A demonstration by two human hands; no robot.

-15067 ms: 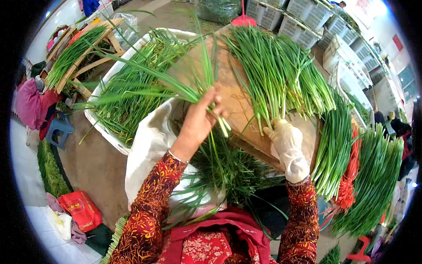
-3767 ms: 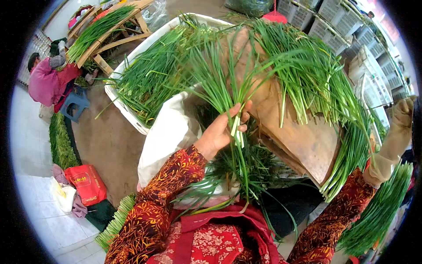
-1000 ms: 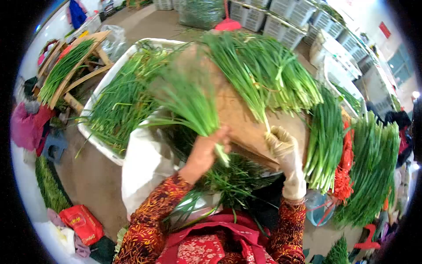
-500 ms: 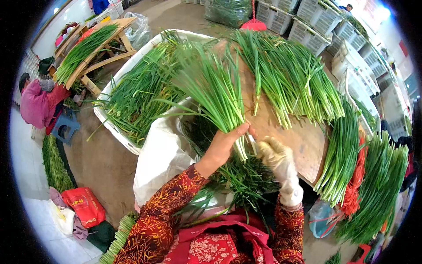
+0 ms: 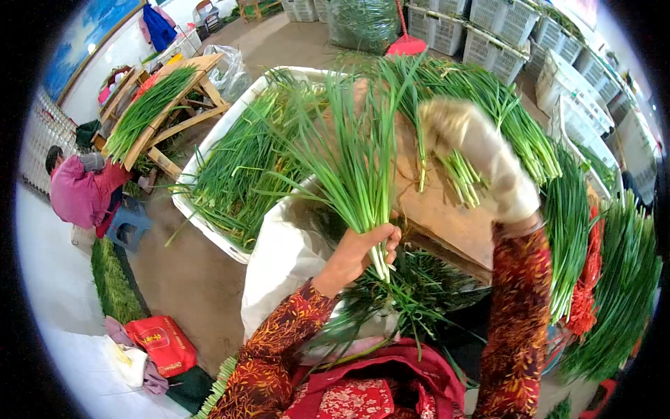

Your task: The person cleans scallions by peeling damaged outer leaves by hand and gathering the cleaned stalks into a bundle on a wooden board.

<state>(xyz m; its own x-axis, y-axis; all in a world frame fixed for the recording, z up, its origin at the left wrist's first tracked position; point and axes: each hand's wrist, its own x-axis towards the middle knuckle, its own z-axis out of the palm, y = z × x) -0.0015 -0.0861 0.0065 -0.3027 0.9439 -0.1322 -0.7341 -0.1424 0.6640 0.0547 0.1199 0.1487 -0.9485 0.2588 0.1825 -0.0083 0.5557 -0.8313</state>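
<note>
My bare left hand [image 5: 363, 253] is closed around the lower stems of a bunch of garlic chives [image 5: 363, 167]. Their leaves fan upward, and the pale stem ends stick out below my fist. My right hand [image 5: 481, 150], in a whitish glove, reaches over the wooden board [image 5: 427, 209], blurred by motion, so its fingers cannot be made out. Around it lies a layer of garlic chives [image 5: 534, 136], partly hidden by the glove. Below my left hand, loose green leaves [image 5: 419, 279] lie beside and in a white sack [image 5: 276, 244].
A white crate [image 5: 211, 239] full of chives stands left of the board. More chives [image 5: 562, 230] and red ties [image 5: 586, 297] are at the right. Another person [image 5: 77, 188] sits at a slanted wooden stand [image 5: 174, 87]. Stacked crates [image 5: 492, 56] line the back.
My right hand has moved from beside the stem ends up and right, over the chives on the board. My left hand still grips its bunch, now more upright. The view has shifted slightly.
</note>
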